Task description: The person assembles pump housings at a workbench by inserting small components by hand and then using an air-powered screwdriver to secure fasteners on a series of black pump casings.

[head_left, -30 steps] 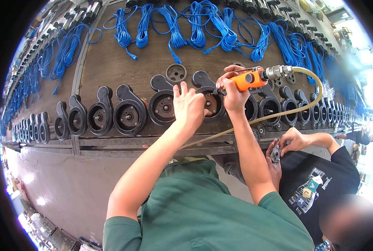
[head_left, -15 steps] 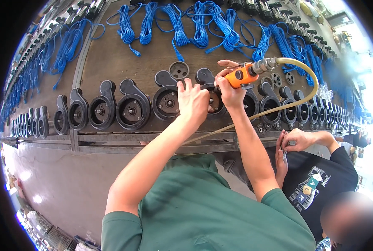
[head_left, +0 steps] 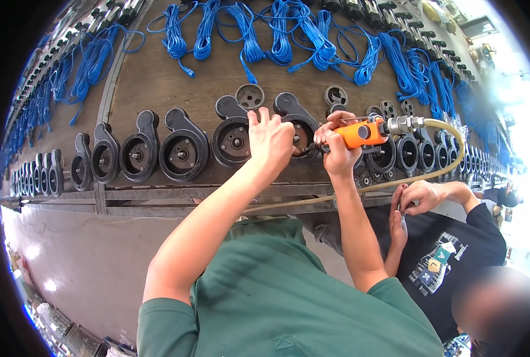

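My right hand (head_left: 341, 146) is wrapped round an orange air screwdriver (head_left: 363, 134), which lies nearly level. Its dark tip points left at a round black housing (head_left: 301, 132), the one between my hands; whether it touches a screw I cannot see. From the tool's right end runs a yellowish air hose (head_left: 455, 140). My left hand (head_left: 271, 143) is over the left edge of that housing, two fingers raised, thumb and forefinger bent together. What they pinch, if anything, is hidden. Left of it stands another black housing (head_left: 232, 140) with a metal centre, a grey wheel-shaped disc (head_left: 250, 96) behind it.
More black housings (head_left: 183, 152) line the bench's near edge on both sides. Coiled blue cables (head_left: 247, 41) lie across the brown bench top (head_left: 158, 77). At my right, close by, a co-worker in a black shirt (head_left: 449, 250) holds both hands together near the bench edge.
My right hand has swung the screwdriver lower and more level, its tip now toward the housing. The hose has shifted right. My left hand stays at the same housing.
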A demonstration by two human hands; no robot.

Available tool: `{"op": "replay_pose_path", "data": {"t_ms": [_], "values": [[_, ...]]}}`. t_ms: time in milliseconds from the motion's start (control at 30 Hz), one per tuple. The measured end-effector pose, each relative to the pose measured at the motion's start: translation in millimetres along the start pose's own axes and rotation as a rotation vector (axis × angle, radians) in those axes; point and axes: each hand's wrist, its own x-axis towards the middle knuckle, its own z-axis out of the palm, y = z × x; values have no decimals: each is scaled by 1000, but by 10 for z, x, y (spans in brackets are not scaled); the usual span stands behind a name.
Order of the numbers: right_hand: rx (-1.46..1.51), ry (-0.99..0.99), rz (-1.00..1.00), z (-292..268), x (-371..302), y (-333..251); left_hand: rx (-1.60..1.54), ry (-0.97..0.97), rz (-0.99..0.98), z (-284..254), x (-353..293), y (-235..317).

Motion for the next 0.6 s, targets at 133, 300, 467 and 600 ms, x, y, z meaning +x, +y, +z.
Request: {"op": "replay_pose_path", "data": {"t_ms": [133, 300, 467, 600], "values": [[8, 16, 5, 16, -26, 22, -8, -1, 5, -26, -3, -6], [9, -4, -13, 25, -52, 33, -19, 13, 17, -5, -9, -25], [-57, -83, 0, -16, -142, 132, -35, 44, 28, 2, -38, -28], [-209, -143, -49, 51, -90, 52, -51, -25, 45, -50, -19, -89]]}}
